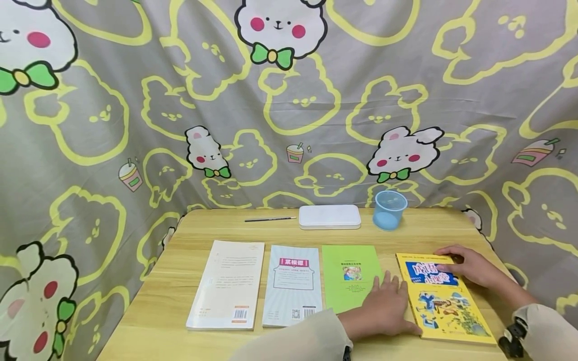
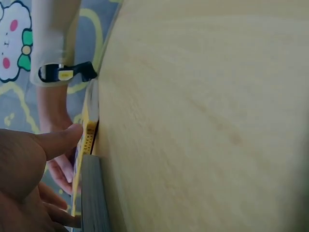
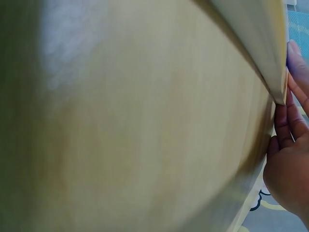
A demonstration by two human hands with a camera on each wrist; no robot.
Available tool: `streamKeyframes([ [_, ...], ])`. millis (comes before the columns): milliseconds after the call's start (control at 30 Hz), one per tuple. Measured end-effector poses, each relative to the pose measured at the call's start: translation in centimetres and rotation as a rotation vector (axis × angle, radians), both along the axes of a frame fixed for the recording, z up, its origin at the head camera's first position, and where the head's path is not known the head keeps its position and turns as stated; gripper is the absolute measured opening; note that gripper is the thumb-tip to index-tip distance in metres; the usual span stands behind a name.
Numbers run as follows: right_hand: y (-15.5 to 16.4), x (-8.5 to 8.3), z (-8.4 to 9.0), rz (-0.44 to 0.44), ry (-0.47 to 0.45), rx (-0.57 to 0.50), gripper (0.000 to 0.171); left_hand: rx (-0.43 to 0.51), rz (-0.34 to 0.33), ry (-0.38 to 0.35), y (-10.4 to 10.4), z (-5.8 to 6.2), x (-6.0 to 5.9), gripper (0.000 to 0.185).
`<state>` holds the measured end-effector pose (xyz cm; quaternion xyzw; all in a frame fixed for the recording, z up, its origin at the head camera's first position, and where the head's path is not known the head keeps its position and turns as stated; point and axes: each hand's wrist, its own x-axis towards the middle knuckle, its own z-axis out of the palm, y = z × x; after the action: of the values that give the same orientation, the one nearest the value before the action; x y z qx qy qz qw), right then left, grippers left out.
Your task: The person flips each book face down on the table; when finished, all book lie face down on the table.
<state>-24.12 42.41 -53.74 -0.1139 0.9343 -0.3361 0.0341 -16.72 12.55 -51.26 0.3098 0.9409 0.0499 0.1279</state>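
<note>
A yellow picture-covered book (image 1: 444, 306) lies at the right of the row on the table. My right hand (image 1: 469, 265) holds its upper right corner, thumb over the cover and fingers at the edge. In the right wrist view, fingers of this hand (image 3: 287, 169) meet the book's corner beside its page edges (image 3: 256, 43). My left hand (image 1: 384, 308) has its fingers spread over the right side of a green book (image 1: 345, 281). Its thumb reaches the yellow book's lower left edge; in the left wrist view the left hand (image 2: 29, 169) shows this thumb against the yellow edge.
Left of the green book lie a light blue book (image 1: 293, 296) and a cream book (image 1: 230, 286). Along the back of the wooden table (image 1: 153, 311) are a thin pen-like stick (image 1: 270, 219), a white case (image 1: 329, 216) and a blue cup (image 1: 389, 213). A patterned curtain (image 1: 253, 110) surrounds the table.
</note>
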Motion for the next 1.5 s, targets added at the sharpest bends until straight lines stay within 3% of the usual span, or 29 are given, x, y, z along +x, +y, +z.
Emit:
streamKeyframes([
  [500,-0.1,0.0,0.1,-0.017,-0.005,0.007,0.045,-0.102,-0.020,-0.037,1.5,0.1,0.1,0.117],
  [833,-0.3,0.2,0.1,-0.025,-0.018,0.004,0.046,-0.134,-0.034,-0.002,1.7,0.2,0.4,0.110],
  [1267,-0.1,0.1,0.0,-0.029,-0.035,0.004,0.047,0.018,-0.019,-0.071,1.4,-0.2,-0.1,0.114],
  [1500,0.0,-0.1,-0.1,-0.035,-0.038,0.035,0.051,0.169,0.008,-0.138,1.1,0.8,-0.3,0.110],
])
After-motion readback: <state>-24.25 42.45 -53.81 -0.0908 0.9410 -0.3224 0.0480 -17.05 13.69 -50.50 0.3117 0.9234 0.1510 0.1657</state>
